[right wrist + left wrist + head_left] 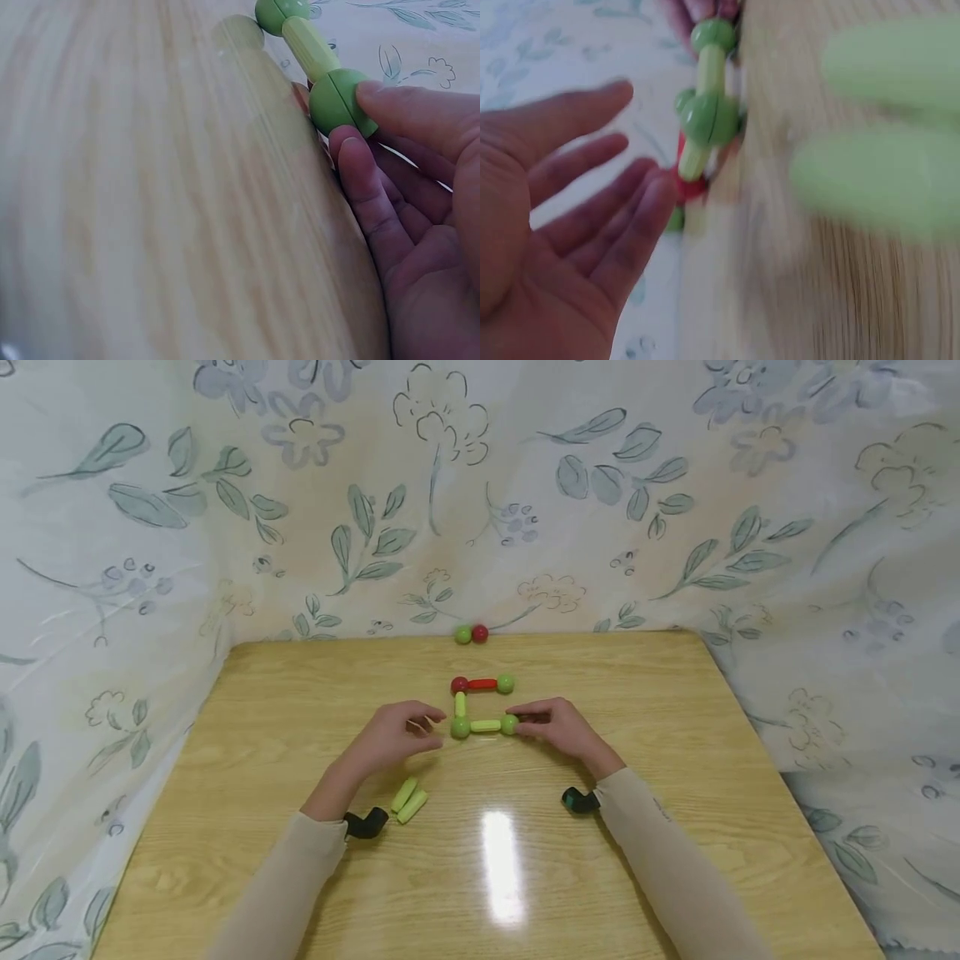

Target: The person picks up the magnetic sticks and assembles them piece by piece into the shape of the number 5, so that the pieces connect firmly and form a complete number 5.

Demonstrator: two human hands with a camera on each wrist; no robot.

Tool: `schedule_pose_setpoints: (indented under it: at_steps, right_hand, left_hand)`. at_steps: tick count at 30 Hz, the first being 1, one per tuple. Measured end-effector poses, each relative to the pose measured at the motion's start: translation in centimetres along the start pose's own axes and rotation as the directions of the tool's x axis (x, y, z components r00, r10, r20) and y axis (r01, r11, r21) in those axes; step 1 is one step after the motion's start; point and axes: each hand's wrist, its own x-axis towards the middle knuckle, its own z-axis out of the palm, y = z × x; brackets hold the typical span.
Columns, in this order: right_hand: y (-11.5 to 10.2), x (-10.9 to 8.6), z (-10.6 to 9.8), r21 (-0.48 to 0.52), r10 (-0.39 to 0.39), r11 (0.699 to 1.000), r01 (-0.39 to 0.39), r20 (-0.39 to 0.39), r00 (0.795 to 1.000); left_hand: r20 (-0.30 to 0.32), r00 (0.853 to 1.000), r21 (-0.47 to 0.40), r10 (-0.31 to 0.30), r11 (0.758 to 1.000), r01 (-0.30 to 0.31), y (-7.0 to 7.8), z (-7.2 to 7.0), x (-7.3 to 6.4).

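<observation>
A joined shape of balls and rods lies on the table. Its red ball links a red rod, ending in a green ball, to a yellow-green rod. That rod runs down to a green corner ball, from which another yellow-green rod reaches a green end ball. My right hand pinches this end ball between thumb and fingers. Just left of the corner ball, my left hand holds nothing, its fingers loosely spread in the left wrist view.
Two loose yellow-green rods lie near my left wrist. At the table's back edge sit a loose green ball and a red ball, side by side. A flowered cloth hangs behind the wooden table.
</observation>
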Motion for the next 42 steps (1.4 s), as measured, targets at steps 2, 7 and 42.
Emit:
schedule_pose_setpoints:
  at_steps: [2,7,42]
  right_hand:
    - [0.1,0.0,0.1,-0.002,-0.006,1.0,0.006,0.003,1.0]
    - [0.1,0.0,0.2,-0.012,-0.01,1.0,0.01,-0.005,1.0]
    - [0.2,0.0,0.3,-0.046,-0.031,0.998,0.03,-0.023,0.999]
  left_hand:
    - [0.023,0.999,-0.019,0.031,0.999,-0.031,-0.6,-0.8,-1.0]
    - [0.085,0.993,-0.052,0.081,0.996,-0.077,-1.9,-2.0,-3.8]
    - [0.18,0.983,0.161,0.03,0.985,-0.059,-3.3,-0.4,-8.1]
